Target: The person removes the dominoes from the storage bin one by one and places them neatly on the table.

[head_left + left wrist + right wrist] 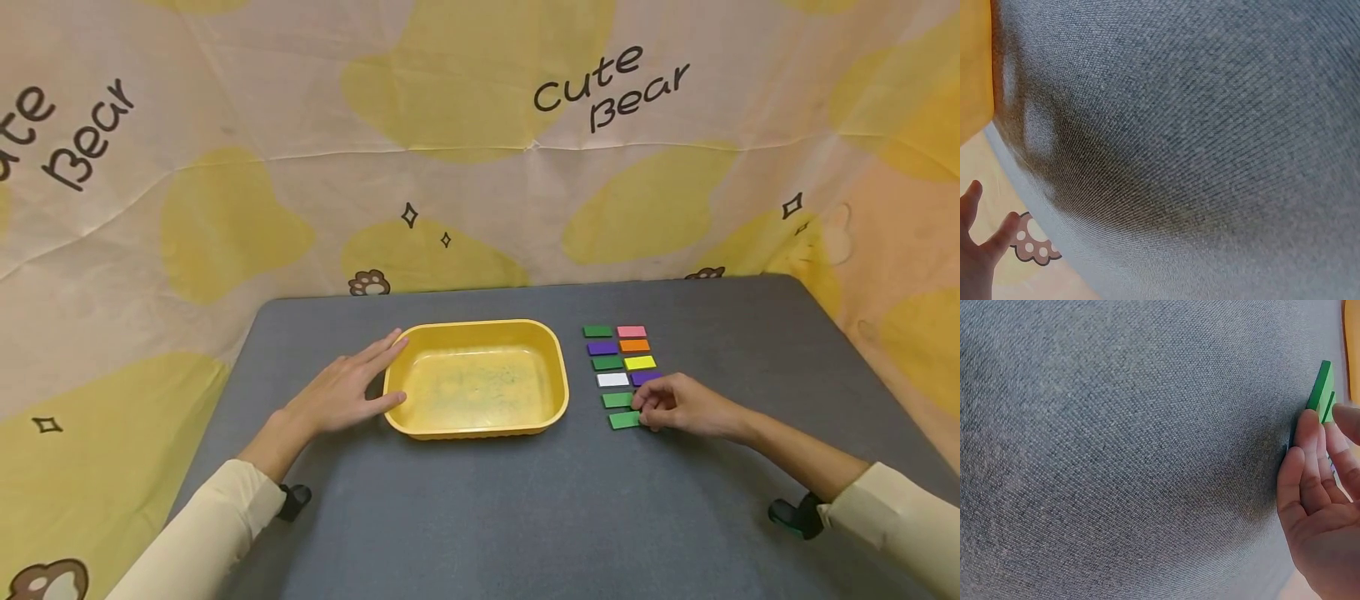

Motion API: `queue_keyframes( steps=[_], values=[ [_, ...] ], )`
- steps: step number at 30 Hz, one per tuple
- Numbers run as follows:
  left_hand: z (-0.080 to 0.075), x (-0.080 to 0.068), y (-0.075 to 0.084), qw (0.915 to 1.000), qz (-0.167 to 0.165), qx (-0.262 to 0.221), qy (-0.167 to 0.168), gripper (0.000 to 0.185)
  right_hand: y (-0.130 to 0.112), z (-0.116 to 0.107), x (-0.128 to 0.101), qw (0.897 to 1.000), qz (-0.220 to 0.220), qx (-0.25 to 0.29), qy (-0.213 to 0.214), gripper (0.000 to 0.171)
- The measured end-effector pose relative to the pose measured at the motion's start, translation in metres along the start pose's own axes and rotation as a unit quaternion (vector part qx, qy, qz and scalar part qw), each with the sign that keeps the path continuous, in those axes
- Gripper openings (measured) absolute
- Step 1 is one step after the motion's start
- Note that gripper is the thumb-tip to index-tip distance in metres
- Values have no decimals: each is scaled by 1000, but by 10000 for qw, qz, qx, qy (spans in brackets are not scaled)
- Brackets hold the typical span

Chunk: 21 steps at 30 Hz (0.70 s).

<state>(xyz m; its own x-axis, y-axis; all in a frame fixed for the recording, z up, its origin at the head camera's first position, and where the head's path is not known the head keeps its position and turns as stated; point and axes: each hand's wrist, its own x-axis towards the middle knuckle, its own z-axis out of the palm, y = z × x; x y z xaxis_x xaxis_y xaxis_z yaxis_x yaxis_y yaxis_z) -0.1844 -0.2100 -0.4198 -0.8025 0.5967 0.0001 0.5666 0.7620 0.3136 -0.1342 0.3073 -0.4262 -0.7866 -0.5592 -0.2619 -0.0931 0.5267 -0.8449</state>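
Note:
My left hand (341, 392), fingers spread, rests against the left rim of a shallow yellow plastic tray (480, 433). The left wrist view catches only part of this hand (982, 250) and a corner of the tray (974, 69). With curled fingers, my right hand (686, 406) pinches a dark tile (1290, 439), mostly hidden by the fingertips, beside the front green tile (624, 421). Another green tile (617, 401) lies just behind that one. A purple tile (643, 378) sits behind the right hand, partly covered by it.
Two columns of small flat tiles stand right of the tray, including a white tile (612, 380), a yellow tile (640, 362), an orange tile (634, 345) and a pink tile (632, 331). A grey tabletop (480, 517) meets a patterned cloth (465, 192) at the back.

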Motion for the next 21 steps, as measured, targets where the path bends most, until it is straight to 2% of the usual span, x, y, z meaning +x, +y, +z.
queue_keyframes(
  steps=[11, 15, 17, 18, 21],
  values=[
    [1, 0, 1, 10000, 46, -4, 80, 81, 0, -2, -3, 10000, 26, 39, 8, 21],
    [-1, 1, 0, 9999, 71, 36, 93, 81, -7, -12, -3, 9985, -116, -467, 264, 21],
    [-2, 1, -1, 10000, 40, 7, 62, 81, -15, -22, -3, 9919, -207, -1044, 688, 22],
    [-3, 1, -2, 10000, -9, -47, 54, 80, -19, -27, -3, 9852, -247, -1398, 956, 22],
    [-8, 1, -6, 9993, -178, -263, 172, 75, -30, -45, -4, 9524, -216, -2446, 1806, 30]
  ],
)
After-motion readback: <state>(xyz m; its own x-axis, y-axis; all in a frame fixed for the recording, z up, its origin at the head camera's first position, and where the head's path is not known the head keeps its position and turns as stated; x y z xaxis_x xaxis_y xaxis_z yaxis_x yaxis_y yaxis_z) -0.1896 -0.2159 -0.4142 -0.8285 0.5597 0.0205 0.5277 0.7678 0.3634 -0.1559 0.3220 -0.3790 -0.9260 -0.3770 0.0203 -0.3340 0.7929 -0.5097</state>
